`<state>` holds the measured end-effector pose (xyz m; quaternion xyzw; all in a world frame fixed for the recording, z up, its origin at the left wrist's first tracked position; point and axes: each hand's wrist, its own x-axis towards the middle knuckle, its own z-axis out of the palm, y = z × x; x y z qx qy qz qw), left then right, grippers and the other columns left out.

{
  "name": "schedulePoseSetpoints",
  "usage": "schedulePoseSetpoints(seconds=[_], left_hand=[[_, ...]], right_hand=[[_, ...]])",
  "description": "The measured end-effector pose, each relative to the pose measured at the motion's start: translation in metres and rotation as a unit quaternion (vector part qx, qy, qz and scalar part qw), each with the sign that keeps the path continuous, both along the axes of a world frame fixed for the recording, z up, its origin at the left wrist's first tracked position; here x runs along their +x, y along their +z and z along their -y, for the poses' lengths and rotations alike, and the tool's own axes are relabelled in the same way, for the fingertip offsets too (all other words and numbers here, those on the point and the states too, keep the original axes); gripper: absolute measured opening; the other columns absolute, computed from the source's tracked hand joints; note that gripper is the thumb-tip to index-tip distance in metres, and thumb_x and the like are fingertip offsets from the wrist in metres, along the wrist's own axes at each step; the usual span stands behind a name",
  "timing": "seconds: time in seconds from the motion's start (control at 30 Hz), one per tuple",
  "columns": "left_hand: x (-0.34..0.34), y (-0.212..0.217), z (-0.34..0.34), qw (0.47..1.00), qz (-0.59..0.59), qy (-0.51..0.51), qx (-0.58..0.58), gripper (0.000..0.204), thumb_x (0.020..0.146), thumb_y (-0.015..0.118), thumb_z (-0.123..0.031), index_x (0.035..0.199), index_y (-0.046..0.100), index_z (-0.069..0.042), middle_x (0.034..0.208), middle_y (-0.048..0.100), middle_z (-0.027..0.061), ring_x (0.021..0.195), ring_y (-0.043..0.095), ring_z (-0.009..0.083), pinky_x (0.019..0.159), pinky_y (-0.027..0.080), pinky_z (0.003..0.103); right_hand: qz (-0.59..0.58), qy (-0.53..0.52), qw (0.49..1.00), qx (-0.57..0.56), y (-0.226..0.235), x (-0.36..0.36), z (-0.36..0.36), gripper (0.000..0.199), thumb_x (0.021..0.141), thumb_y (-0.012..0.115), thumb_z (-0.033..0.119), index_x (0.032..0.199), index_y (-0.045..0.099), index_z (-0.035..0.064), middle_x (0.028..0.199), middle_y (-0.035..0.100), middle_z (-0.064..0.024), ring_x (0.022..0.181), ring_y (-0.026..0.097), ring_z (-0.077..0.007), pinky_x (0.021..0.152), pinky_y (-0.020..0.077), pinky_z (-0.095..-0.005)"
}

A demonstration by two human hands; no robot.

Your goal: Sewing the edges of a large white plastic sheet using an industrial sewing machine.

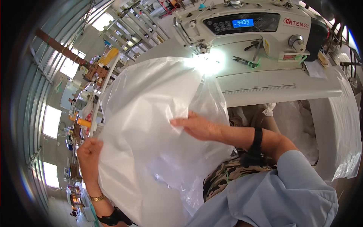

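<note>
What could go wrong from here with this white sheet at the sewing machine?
The white sheet is creased between the left hand and right hand, so a fold might get caught in the stitching.

The translucent film lies alongside, so the layers could slip out of line under the sewing machine.

The pointed hand tool lies on the machine bed near the lit stitching area; shifting material could snag on it.

Two bare hands, two black straps — one gold metal bracelet. One white sewing machine, one blue screen.
</note>
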<state>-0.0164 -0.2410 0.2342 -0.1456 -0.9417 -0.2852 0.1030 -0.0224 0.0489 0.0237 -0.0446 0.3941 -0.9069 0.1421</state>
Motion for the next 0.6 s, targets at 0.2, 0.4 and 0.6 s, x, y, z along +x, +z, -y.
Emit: schedulePoseSetpoints(seconds=[0.2, 0.4, 0.6], left_hand=[[0.014, -0.138, 0.055, 0.954, 0.226, 0.002, -0.197, 0.013, 0.081, 0.073, -0.009, 0.074, 0.069, 0.001, 0.062, 0.062, 0.0068, 0.064, 0.061, 0.0153, 0.061, 0.046, 0.032], [0.03, -0.131, -0.085, 0.93, -0.195, -0.162, -0.265, 0.031, 0.076, 0.076, -0.012, 0.102, 0.066, 0.002, 0.097, 0.068, 0.0169, 0.081, 0.066, 0.0364, 0.074, 0.053, 0.042], [0.009, -0.131, -0.175, 0.957, 0.089, -0.261, -0.086, 0.043, 0.081, 0.075, -0.018, 0.117, 0.062, 0.002, 0.098, 0.069, 0.0172, 0.085, 0.069, 0.0311, 0.074, 0.056, 0.037]], right_hand=[[0.028, 0.122, 0.988, -0.09, -0.041, 0.056, -0.021, 0.034, 0.094, 0.064, 0.028, 0.116, 0.06, 0.0031, 0.103, 0.067, -0.0047, 0.093, 0.065, -0.0142, 0.086, 0.0541, -0.0332], [0.048, 0.062, 0.995, 0.065, -0.066, 0.074, -0.012, 0.027, 0.098, 0.058, 0.027, 0.111, 0.062, 0.0034, 0.092, 0.067, -0.0064, 0.079, 0.065, -0.0137, 0.068, 0.0559, -0.0342], [-0.304, -0.166, 0.85, 0.396, -0.038, 0.077, 0.002, 0.026, 0.09, 0.061, 0.022, 0.104, 0.058, 0.0004, 0.09, 0.065, -0.0191, 0.08, 0.062, -0.0401, 0.073, 0.0502, -0.0481]])
